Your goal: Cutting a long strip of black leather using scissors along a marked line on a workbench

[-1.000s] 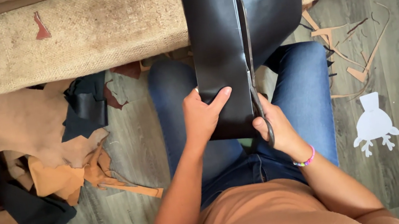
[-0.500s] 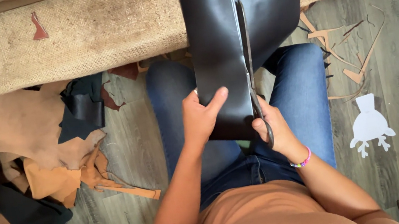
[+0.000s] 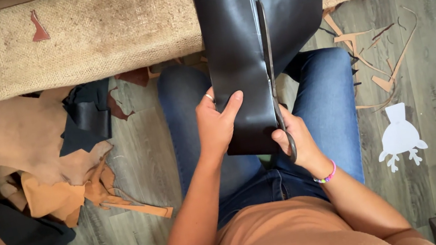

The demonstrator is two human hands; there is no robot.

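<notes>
a small leather workshop, by the look of it. a workbench covered in coarse burlap (image 3: 95, 36) runs across the top, stained and worn, with a small reddish leather offcut (image 3: 38, 27) lying on it. on the grey plank floor (image 3: 434, 60) sit heaps of tan leather hides (image 3: 12, 141) and black leather pieces (image 3: 87, 118) at the person's left, and thin tan trimmings (image 3: 374, 62) are scattered at the right, near a white paper pattern cutout (image 3: 400, 137). a seated person holds a sheet of black leather (image 3: 235, 48) with long scissors (image 3: 272, 71) along it, cutting by hand over the lap.
</notes>
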